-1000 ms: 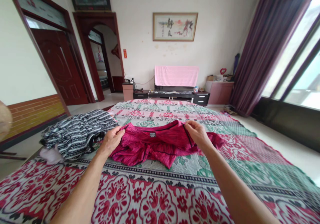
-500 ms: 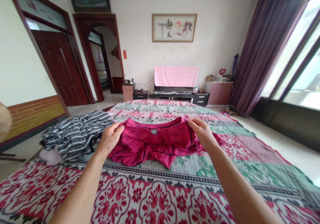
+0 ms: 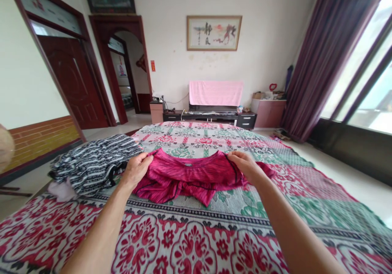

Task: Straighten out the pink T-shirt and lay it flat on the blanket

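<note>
A magenta shirt (image 3: 190, 178) with thin black trim lies bunched on the patterned bedspread (image 3: 190, 245). My left hand (image 3: 136, 168) pinches its upper left edge near the collar. My right hand (image 3: 245, 165) grips the upper right edge. The held edge sits low, close to the bed, and the rest of the shirt is folded in loose layers beneath it.
A pile of black-and-white striped clothing (image 3: 94, 161) lies left of the shirt, over something pale pink (image 3: 61, 190). Beyond the bed stand a low cabinet under a pink cloth (image 3: 216, 93), a doorway (image 3: 125, 78) on the left and curtained windows (image 3: 324, 57) on the right.
Both hands lifted the shirt's top edge slightly, then lowered it toward the bed. The edge now lies flatter and the collar label is mostly hidden.
</note>
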A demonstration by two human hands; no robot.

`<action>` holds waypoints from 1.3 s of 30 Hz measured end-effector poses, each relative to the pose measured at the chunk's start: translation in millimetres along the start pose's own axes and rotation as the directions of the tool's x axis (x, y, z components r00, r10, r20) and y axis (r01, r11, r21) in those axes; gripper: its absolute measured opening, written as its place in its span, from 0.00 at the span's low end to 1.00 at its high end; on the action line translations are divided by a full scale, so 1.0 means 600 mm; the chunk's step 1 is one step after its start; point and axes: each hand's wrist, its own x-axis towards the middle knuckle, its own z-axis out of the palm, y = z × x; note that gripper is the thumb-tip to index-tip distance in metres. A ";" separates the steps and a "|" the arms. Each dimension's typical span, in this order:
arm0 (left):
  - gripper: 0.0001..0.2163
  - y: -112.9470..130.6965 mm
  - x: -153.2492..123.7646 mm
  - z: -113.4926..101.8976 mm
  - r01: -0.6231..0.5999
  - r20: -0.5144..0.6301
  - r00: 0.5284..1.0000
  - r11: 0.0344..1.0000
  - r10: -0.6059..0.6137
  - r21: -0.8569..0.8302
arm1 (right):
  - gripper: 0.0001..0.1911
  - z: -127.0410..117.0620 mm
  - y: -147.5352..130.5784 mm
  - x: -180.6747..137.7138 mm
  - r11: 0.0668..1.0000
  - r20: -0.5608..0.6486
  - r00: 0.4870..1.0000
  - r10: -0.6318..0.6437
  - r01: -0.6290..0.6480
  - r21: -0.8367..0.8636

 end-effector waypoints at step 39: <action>0.14 0.042 -0.120 0.156 -0.767 0.675 0.629 0.450 0.387 0.457 | 0.26 -0.093 0.032 0.018 0.564 -0.170 0.985 -0.010 -0.135 -0.815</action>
